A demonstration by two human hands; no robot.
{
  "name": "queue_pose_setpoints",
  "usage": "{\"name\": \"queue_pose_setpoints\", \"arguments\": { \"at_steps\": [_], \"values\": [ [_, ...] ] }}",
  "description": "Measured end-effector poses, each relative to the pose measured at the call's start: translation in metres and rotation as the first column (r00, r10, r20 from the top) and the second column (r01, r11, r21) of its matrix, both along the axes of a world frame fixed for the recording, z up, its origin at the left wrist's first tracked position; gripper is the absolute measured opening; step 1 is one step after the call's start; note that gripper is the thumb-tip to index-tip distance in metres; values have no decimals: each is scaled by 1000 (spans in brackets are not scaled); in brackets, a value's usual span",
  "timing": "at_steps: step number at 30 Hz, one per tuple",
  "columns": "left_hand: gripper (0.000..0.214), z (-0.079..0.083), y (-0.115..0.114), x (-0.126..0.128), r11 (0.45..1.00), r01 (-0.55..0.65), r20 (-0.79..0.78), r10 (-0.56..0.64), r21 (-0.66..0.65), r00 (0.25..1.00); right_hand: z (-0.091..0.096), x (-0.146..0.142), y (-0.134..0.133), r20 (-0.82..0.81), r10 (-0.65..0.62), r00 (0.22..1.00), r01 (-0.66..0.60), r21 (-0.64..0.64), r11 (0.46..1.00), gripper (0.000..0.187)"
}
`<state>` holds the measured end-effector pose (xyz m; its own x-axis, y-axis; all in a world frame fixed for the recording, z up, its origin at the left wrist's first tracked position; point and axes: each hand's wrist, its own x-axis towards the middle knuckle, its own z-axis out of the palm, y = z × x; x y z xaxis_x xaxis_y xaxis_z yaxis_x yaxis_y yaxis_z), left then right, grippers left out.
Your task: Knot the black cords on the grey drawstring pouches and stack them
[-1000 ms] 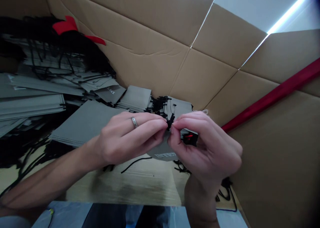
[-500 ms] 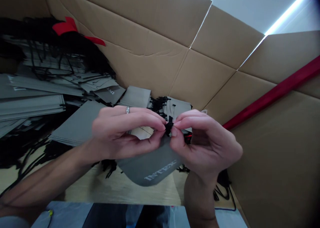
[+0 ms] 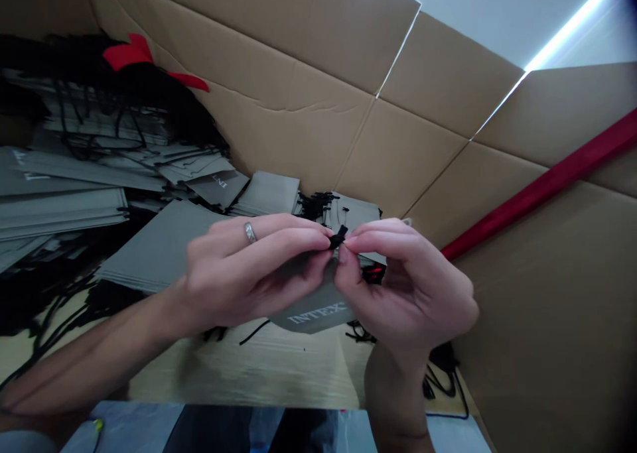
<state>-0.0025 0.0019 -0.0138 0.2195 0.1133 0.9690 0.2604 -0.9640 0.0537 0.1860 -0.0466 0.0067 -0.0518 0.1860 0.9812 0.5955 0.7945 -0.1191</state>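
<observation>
Cardboard walls (image 3: 298, 62) enclosed heaps of flat grey pouches (image 3: 154, 244). Both the left hand (image 3: 243, 274) and right hand (image 3: 413, 287) pinched the black drawstring knot (image 3: 338, 236) of a grey fabric pouch (image 3: 316, 310) held between them above the floor; the knot seemed unfinished.

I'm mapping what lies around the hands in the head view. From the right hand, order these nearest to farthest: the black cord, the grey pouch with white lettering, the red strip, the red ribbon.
From the right hand:
1. Black cord, pinched at its fingertips.
2. Grey pouch, hanging just left and below.
3. Red strip, up to the right on the cardboard.
4. Red ribbon, far upper left on the stacks.
</observation>
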Motion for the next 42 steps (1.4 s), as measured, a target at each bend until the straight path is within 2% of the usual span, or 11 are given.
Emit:
{"name": "queue_pose_setpoints", "arguments": {
  "at_steps": [8, 15, 17, 19, 21, 22, 24, 26, 30, 34, 42],
  "values": [
    [15, 1, -10, -4, 995, -95, -38, 94, -9, 995, 2, -4, -1, 33, -27, 999, 26, 25, 999, 31],
    [16, -1, 0, 2, 990, 103, 79, -95, -94, 992, 0, 0, 2, -16, 42, 999, -42, -12, 999, 25],
    [19, 2, 3, 3, 940, 250, 108, -231, -232, 967, 0, -1, 4, -31, 29, 999, -29, 4, 1000, 25],
    [21, 6, 6, 3, 821, 382, 100, -377, -424, 921, 1, 0, 7, -52, 14, 999, -12, 47, 999, 27],
    [13, 9, 9, 2, 720, 420, 40, -481, -553, 876, 1, 3, 9, -58, 12, 998, -6, 91, 996, 28],
    [11, 10, 10, 0, 704, 410, 5, -501, -579, 866, 1, 5, 10, -54, 24, 998, -19, 96, 995, 28],
    [18, 11, 12, -4, 727, 367, -53, -483, -580, 874, 1, 13, 9, -61, 81, 995, -79, 34, 996, 26],
    [20, 11, 12, -7, 766, 300, -95, -424, -569, 901, 1, 23, 7, -74, 179, 981, -188, -148, 971, 31],
    [21, 14, 9, -10, 818, 189, -214, -353, -543, 911, 1, 38, 1, -13, 335, 942, -300, -482, 823, 44],
    [20, 19, 8, -9, 843, 221, -269, -388, -491, 882, 2, 39, 0, 23, 331, 943, -275, -503, 819, 17],
    [24, 24, 12, -23, 831, 307, -338, -486, -464, 806, 2, 40, 0, -56, 362, 930, -338, -510, 791, 25]
  ]
}}
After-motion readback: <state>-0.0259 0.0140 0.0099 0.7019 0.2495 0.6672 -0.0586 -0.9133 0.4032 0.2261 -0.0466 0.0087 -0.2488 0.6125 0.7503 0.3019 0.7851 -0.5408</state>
